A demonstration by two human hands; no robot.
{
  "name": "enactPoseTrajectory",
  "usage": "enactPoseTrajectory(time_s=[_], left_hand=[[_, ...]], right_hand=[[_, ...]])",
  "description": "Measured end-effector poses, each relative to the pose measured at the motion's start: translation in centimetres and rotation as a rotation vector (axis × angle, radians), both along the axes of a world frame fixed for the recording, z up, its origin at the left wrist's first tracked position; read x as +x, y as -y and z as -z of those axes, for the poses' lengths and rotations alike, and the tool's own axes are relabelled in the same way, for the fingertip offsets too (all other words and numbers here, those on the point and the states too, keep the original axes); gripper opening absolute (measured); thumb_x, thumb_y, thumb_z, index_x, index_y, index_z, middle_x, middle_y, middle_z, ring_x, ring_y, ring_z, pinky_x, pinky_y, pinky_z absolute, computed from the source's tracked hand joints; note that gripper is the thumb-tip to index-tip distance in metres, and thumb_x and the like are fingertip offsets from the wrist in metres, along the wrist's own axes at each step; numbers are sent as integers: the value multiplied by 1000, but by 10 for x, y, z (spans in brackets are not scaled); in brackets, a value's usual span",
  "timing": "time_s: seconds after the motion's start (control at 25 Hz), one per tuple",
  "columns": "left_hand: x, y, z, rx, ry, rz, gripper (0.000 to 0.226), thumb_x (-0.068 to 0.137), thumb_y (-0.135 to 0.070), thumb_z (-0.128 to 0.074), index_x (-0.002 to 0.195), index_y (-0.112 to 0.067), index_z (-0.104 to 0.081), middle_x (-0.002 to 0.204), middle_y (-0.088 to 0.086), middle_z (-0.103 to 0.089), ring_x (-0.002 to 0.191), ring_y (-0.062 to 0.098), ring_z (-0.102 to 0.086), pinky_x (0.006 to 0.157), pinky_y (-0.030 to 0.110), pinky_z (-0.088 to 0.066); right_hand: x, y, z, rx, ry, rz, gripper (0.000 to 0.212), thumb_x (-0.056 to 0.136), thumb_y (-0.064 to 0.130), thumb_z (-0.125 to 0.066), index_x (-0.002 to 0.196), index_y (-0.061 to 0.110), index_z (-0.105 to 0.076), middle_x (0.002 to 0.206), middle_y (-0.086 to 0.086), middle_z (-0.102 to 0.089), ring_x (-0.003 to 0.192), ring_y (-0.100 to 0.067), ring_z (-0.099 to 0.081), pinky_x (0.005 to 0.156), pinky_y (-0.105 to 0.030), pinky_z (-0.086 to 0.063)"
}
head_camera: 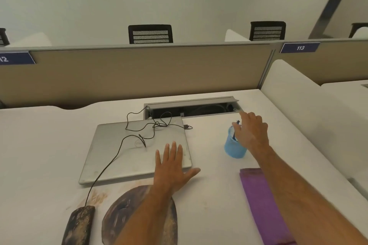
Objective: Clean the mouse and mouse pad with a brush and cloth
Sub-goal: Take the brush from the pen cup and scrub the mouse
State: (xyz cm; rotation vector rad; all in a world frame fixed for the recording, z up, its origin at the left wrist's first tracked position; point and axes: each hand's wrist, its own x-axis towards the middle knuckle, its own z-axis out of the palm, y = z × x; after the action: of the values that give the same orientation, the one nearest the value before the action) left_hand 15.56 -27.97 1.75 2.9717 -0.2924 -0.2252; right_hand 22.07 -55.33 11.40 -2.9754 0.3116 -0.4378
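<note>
Reaching right hand (251, 132) over blue cup (234, 146), right of centre; fingers spread, gripping nothing yet. Brush (237, 127) inside: light, stiff, take by handle. Left hand (172, 167) flat on laptop (119, 155). Mouse (79, 225), mouse pad (123, 211) lower left, grimy. Cloth (262, 205) lower right, soft.

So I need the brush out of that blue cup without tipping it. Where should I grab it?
Pinch the dark brush tip poking above the blue cup rim and lift straight up from above. The right hand is already there. Only that top end shows, and the cup is probably light.
</note>
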Motion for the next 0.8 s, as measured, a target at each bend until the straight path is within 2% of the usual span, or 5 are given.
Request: enactPoseTrajectory(time_s=[0.2, 0.36, 0.48, 0.6, 0.8], left_hand=[[2, 4, 10, 17, -40, -26, 121, 67, -102, -2, 155, -24, 25, 159, -2, 35, 146, 23, 34, 117, 60, 17], [3, 4, 9, 21, -41, -27, 121, 67, -102, -3, 155, -24, 24, 161, -2, 33, 146, 23, 34, 117, 60, 17], [3, 4, 8, 28, -47, -26, 121, 67, -102, -4, 155, -24, 24, 161, -1, 33, 146, 23, 33, 117, 60, 16], [3, 3, 7, 5, -60, -25, 122, 66, -103, -4, 155, -24, 23, 160, -2, 33, 146, 22, 34, 117, 59, 18], [0, -2, 6, -23, -66, 0, 121, 67, -102, -5, 156, -25, 21, 161, -3, 31, 146, 20, 34, 117, 56, 21]], right_hand=[[32, 14, -4, 95, -173, 22, 36, 97, 40, -50, 127, 22, -57, 129, -6, -62, 118, -31, -51, 93, -43, -39], [39, 15, -2, 164, -187, 9, 19, 94, 34, -57, 97, 20, -70, 104, -6, -72, 97, -29, -60, 83, -38, -43], [33, 13, 0, 239, -179, 18, 14, 87, 28, -66, 91, 16, -72, 95, -9, -73, 80, -25, -58, 70, -31, -46], [26, 12, -2, 298, -251, 77, 11, 76, 24, -76, 83, 18, -69, 92, -9, -71, 76, -24, -56, 63, -29, -44], [16, 16, -20, 271, -237, 116, 10, 77, 20, -69, 85, 19, -74, 90, -9, -72, 74, -26, -56, 61, -29, -44]])
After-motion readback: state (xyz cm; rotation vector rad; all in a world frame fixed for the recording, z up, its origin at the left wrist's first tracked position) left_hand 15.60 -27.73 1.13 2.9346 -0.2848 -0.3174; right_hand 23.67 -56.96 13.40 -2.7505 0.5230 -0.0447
